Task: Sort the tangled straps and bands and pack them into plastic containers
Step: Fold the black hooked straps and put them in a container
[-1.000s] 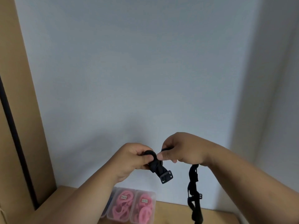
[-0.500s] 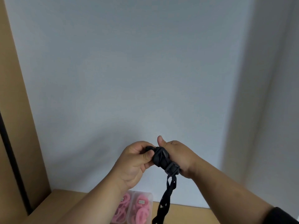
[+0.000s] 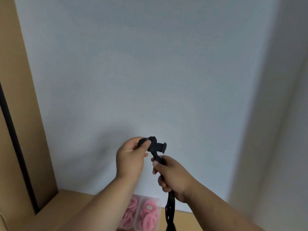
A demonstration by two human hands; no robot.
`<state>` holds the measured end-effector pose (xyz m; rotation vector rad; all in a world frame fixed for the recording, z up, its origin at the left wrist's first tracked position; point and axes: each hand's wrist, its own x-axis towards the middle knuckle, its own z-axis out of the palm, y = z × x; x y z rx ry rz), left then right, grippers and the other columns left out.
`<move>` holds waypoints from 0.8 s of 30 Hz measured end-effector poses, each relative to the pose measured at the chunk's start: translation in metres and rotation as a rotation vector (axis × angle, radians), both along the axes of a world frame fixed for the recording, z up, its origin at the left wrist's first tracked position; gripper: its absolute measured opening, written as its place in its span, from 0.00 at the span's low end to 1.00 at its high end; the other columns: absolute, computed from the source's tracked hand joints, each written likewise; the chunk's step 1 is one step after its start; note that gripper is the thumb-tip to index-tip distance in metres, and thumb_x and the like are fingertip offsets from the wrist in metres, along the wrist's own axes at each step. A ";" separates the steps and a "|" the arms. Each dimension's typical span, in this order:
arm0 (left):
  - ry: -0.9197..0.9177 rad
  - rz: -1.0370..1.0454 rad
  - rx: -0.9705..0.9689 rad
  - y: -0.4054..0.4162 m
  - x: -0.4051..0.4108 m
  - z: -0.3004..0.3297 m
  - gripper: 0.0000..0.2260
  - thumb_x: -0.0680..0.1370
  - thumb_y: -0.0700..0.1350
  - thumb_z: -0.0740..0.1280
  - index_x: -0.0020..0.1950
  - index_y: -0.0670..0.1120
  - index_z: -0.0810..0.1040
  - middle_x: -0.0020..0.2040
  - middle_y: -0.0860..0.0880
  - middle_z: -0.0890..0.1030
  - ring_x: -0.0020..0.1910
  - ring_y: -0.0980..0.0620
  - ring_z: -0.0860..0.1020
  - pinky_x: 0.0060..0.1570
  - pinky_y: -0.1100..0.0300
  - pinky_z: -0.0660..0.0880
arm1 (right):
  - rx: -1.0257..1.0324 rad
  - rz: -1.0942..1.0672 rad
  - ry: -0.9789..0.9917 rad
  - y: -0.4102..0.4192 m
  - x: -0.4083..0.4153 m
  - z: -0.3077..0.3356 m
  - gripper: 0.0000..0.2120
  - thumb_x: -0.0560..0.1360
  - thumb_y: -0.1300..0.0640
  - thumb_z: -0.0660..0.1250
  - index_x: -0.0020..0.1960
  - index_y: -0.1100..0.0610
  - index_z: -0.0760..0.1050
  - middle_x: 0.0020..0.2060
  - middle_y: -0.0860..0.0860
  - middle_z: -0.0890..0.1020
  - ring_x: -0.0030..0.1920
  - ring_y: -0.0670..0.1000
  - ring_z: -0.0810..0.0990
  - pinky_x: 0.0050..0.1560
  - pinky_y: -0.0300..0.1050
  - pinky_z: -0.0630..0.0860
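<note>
A black strap [image 3: 155,147] with a buckle end is held up in front of the white wall. My left hand [image 3: 130,157] pinches its rolled-up top part between thumb and fingers. Lower and to the right, my right hand [image 3: 171,174] grips the strap's free length, which runs through the fist and hangs down past the bottom edge [image 3: 170,212]. Two clear plastic containers [image 3: 155,202] with pink bands inside stand on the wooden table below, partly hidden by my left forearm.
A wooden table [image 3: 66,204] lies along the bottom. A brown panel with a black vertical strip [image 3: 15,147] stands at the left. White walls meet in a corner at the right.
My right hand has slid down from the rolled part along the strap and now grips it lower. The left hand keeps the roll, and the buckle end now sticks out to the right.
</note>
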<state>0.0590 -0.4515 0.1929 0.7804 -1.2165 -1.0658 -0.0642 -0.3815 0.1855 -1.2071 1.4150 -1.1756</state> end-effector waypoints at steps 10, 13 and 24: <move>-0.720 0.164 -0.376 -0.022 0.008 -0.015 0.03 0.76 0.43 0.72 0.43 0.50 0.83 0.38 0.58 0.79 0.42 0.61 0.76 0.40 0.69 0.68 | -0.257 -0.011 1.394 -0.001 -0.015 0.021 0.08 0.82 0.53 0.62 0.57 0.54 0.75 0.47 0.52 0.80 0.41 0.54 0.73 0.40 0.46 0.65; -0.737 0.004 -0.315 -0.025 0.008 -0.014 0.07 0.75 0.42 0.72 0.40 0.53 0.83 0.37 0.55 0.81 0.40 0.57 0.78 0.41 0.60 0.73 | -0.371 0.059 1.469 0.000 -0.029 0.033 0.09 0.82 0.50 0.61 0.57 0.52 0.77 0.47 0.50 0.78 0.45 0.55 0.78 0.39 0.46 0.67; 0.083 -0.542 0.097 -0.014 0.011 -0.018 0.04 0.68 0.36 0.70 0.36 0.44 0.83 0.38 0.41 0.81 0.39 0.45 0.82 0.43 0.52 0.81 | -0.556 0.061 0.691 -0.008 -0.060 0.029 0.06 0.79 0.54 0.69 0.47 0.43 0.82 0.43 0.42 0.84 0.47 0.43 0.81 0.50 0.38 0.75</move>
